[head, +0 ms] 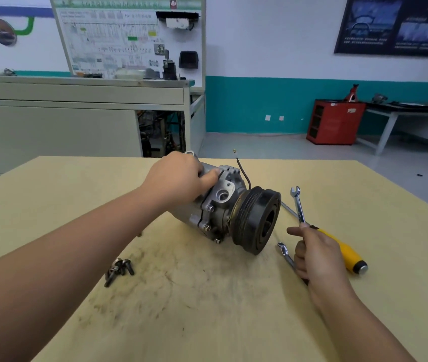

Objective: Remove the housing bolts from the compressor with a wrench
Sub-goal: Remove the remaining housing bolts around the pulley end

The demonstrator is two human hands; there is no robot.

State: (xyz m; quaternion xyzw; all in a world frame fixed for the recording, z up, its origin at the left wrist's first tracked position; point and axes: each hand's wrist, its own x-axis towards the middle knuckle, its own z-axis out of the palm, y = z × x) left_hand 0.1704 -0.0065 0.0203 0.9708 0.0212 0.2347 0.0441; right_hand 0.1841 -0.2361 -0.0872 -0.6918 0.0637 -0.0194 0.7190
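Compressor (223, 205) lies on the worktop (207, 309), back end hidden under the left hand (181, 176) gripping it. The right hand (314, 254) holds a wrench (297, 202), covering its handle.

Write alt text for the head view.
A person's left hand holds a compressor lying on a tan table, while the right hand grips a wrench beside its black pulley. Loose bolts lie near the left forearm; a yellow-handled screwdriver lies by the right hand.
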